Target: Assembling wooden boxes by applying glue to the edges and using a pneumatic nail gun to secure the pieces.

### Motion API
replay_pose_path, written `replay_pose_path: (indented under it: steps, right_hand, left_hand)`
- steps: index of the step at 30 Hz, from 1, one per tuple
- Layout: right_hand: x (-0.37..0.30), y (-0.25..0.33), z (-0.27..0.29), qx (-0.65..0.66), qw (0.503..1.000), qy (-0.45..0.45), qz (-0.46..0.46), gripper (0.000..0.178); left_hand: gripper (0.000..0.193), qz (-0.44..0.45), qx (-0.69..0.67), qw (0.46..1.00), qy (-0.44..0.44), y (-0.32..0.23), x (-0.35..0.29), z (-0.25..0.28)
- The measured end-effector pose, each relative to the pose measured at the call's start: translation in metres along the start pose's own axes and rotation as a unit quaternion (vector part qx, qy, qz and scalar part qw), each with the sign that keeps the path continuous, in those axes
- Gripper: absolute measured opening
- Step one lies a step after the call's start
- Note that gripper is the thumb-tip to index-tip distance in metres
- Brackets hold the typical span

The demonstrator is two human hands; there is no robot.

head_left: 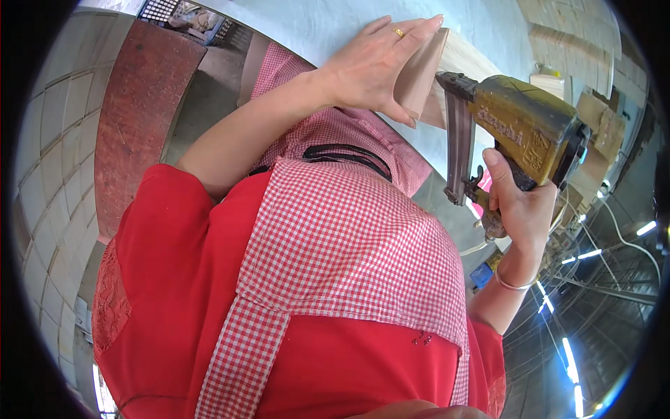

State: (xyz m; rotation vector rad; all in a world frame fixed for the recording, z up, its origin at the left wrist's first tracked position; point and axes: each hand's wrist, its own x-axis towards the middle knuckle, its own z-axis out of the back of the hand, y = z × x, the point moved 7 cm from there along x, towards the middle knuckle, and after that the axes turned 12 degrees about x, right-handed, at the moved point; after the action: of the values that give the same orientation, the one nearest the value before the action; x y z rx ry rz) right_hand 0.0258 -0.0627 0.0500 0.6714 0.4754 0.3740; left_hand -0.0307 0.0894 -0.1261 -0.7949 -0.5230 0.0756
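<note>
My right hand (520,202) is wrapped round the handle of a worn, yellow-brown nail gun (527,119). The nail gun's dark nose points left at wooden pieces on the table. A small flat wooden board (421,75) stands on edge there, gripped by my left hand (380,63). The thumb is at its near end and the fingers reach its far end. Against the board's right side lie pale wooden strips (464,59), partly hidden by the nail gun. The nose is at or very near the wood; whether it touches, I cannot tell.
The pale blue-grey tabletop (307,24) runs along the far side. Stacked wooden boards (569,42) sit at the far right, with more wood pieces (604,126) nearer. A reddish-brown board (143,119) stands at left. A dark plastic crate (188,21) is at the far left.
</note>
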Motion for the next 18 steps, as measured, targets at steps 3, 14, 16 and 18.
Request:
replay_pose_path:
  steps: [3, 14, 16, 18]
  right_hand:
    - [0.002, -0.001, 0.001, -0.008, 1.0, -0.006, -0.023, 0.026]
    - [-0.039, -0.115, 0.132, 0.094, 0.956, -0.276, -0.013, 0.021]
    - [-0.053, -0.168, 0.16, 0.119, 0.941, -0.317, -0.001, 0.021]
    - [-0.064, -0.222, 0.172, 0.058, 0.96, -0.274, 0.005, 0.027]
  left_hand:
    - [0.139, -0.002, -0.012, 1.0, 0.004, 0.001, 0.001, 0.002]
    - [0.116, 0.191, -0.201, 0.96, 0.022, 0.002, 0.004, 0.032]
    - [0.101, 0.334, -0.385, 0.857, 0.068, 0.018, -0.009, 0.03]
    - [0.096, 0.337, -0.452, 0.82, 0.102, 0.019, -0.017, 0.043]
